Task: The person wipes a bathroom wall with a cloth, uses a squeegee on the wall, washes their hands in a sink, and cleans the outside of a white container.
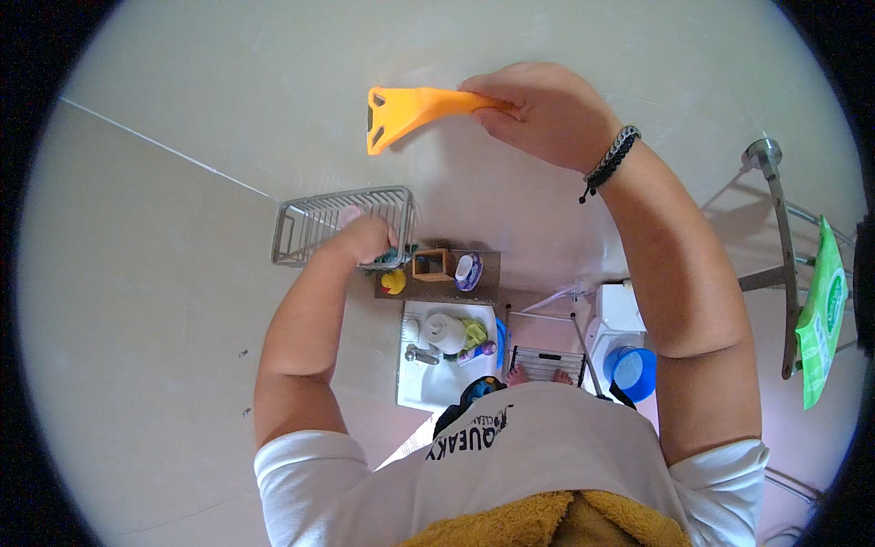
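Note:
My right hand [540,116] grips the handle of an orange plastic scraper [403,117]. The scraper's wide head points left, close to the pale wall [437,48]. Lower and to the left, my left hand [368,239] is curled at the front right of a grey wire basket [314,229] in the wall corner. Whether its fingers hold the basket's rail or something in it is hidden. A pink item [349,215] shows inside the basket just behind that hand.
Below the basket, a brown shelf [444,290] bears a yellow rubber duck [393,282] and a wooden box [432,264]. Bottles stand on the sink [437,390]. My feet are on a step stool [547,362]. A toilet [618,308], blue bucket [632,375] and metal rack [783,260] are right.

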A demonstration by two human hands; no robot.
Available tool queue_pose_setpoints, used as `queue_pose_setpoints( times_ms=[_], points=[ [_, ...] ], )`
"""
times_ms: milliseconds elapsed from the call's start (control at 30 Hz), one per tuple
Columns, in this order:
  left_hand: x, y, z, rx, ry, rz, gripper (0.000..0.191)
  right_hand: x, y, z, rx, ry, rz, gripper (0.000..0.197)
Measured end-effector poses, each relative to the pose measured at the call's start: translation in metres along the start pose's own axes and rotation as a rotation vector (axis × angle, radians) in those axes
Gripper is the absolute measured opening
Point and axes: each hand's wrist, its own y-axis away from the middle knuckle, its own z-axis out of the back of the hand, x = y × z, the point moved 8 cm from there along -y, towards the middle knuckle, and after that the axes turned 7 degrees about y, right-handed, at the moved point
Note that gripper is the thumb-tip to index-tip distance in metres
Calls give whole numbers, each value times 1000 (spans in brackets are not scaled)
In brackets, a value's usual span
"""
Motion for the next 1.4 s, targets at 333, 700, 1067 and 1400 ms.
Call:
queue_pose_setpoints(
  times_ms=[333, 700, 1067, 1400],
  points=[
    [1, 3, 7, -298, -114, -237, 16, 1, 2, -1, -14, 32, 45, 22],
    [0, 2, 37, -491, -188, -239, 18, -1, 3, -7, 67, 72, -21, 21],
    [7, 3, 18, -87, -133, -39, 23, -3, 0, -6, 33, -14, 7, 20],
    [-15, 0, 5, -160, -120, -196, 25, -2, 4, -8, 18, 40, 31, 19]
  ],
)
